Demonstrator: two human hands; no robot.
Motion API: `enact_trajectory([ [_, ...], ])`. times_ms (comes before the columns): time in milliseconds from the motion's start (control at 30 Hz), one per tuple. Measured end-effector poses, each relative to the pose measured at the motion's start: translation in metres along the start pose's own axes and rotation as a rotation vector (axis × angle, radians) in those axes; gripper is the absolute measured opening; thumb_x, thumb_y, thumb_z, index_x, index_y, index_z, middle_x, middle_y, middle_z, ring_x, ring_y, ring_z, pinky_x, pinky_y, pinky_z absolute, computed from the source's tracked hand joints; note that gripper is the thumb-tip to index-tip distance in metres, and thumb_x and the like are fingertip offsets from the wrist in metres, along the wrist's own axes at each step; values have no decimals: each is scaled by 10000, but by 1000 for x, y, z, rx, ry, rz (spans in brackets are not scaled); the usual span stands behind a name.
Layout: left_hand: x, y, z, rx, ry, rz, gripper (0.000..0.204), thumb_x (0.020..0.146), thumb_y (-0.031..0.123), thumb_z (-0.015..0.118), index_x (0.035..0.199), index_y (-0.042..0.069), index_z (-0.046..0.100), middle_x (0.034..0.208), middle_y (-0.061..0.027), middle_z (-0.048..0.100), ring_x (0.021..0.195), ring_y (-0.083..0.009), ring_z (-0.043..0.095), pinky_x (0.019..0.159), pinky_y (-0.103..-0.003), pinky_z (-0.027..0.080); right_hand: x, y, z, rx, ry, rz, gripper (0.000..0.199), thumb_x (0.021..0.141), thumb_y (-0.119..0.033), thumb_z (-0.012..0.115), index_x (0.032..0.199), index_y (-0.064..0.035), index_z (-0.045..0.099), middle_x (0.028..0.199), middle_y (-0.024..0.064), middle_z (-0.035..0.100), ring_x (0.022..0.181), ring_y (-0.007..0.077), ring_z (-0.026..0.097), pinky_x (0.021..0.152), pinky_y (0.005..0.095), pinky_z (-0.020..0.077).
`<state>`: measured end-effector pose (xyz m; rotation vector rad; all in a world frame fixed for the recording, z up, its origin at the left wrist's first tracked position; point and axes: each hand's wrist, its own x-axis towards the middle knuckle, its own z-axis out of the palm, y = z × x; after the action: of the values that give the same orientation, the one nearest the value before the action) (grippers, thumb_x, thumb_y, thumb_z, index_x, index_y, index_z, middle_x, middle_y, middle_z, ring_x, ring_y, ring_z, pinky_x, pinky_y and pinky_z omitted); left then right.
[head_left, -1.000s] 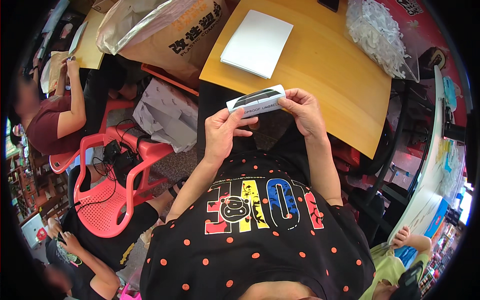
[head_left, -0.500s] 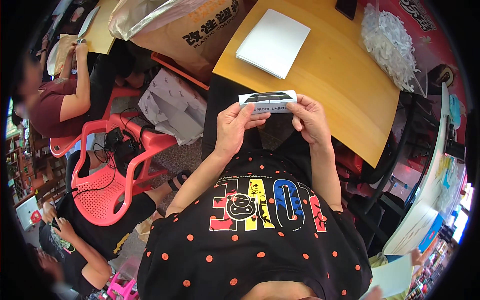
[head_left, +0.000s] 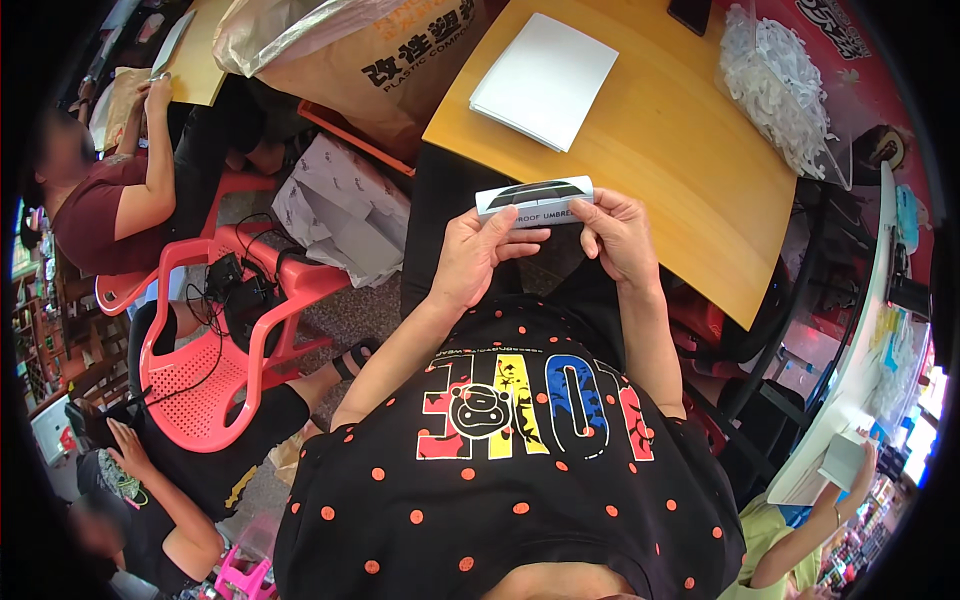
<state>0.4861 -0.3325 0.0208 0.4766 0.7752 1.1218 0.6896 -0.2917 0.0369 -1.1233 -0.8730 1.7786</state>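
Note:
A small folded printed paper point(head_left: 545, 195), pale grey and white with a dark dome-shaped picture and lettering, is held level over my lap, just off the table's near edge. My left hand point(head_left: 468, 258) pinches its left end, thumb on the front and fingers behind. The right end is between the thumb and fingers of my right hand point(head_left: 622, 240). Beyond it, a stack of white sheets point(head_left: 545, 85) lies on the yellow wooden table point(head_left: 680, 150). The back of the folded paper is hidden.
At the table's far right, a clear bin point(head_left: 780, 100) holds whitish plastic pieces. A dark phone point(head_left: 690, 12) lies at the far edge. Left of the table stand a large printed sack point(head_left: 350, 60), a white carton point(head_left: 340, 210) and a red plastic chair point(head_left: 200, 390). Other people sit nearby.
Both hands keep hold of the folded paper, which has barely shifted. My left thumb sits slightly further right across its front. At lower right, another person's arm now reaches up with a pale card.

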Motion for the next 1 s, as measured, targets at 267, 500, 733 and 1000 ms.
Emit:
enact_trajectory([
  [267,0,-5,0,134,36,77,255,980,92,599,1173,-74,610,1081,-174,694,950,-258,716,817,-329,610,2,2,-1,1,-23,-2,144,943,-86,655,980,49,688,769,43,675,462,37,514,413,162,371],
  [500,4,-2,-3,131,78,89,253,970,80,603,1144,-102,620,1029,-207,700,906,-269,727,785,-328,617,5,5,1,-28,-33,25,141,950,-79,646,1001,48,682,810,48,675,456,22,483,403,151,367],
  [733,5,4,-8,170,135,160,244,970,70,596,1140,-101,632,1031,-208,703,902,-266,728,782,-323,614,0,-8,14,-666,193,-370,227,837,-67,741,1047,2,687,919,64,676,612,93,583,534,234,456],
  [1000,-1,7,-1,559,66,440,241,964,58,613,1170,-61,652,1008,-132,731,887,-181,721,784,-277,574,-4,-14,14,-1132,102,-824,147,784,5,724,894,-41,637,962,88,631,784,265,638,677,345,530],
])
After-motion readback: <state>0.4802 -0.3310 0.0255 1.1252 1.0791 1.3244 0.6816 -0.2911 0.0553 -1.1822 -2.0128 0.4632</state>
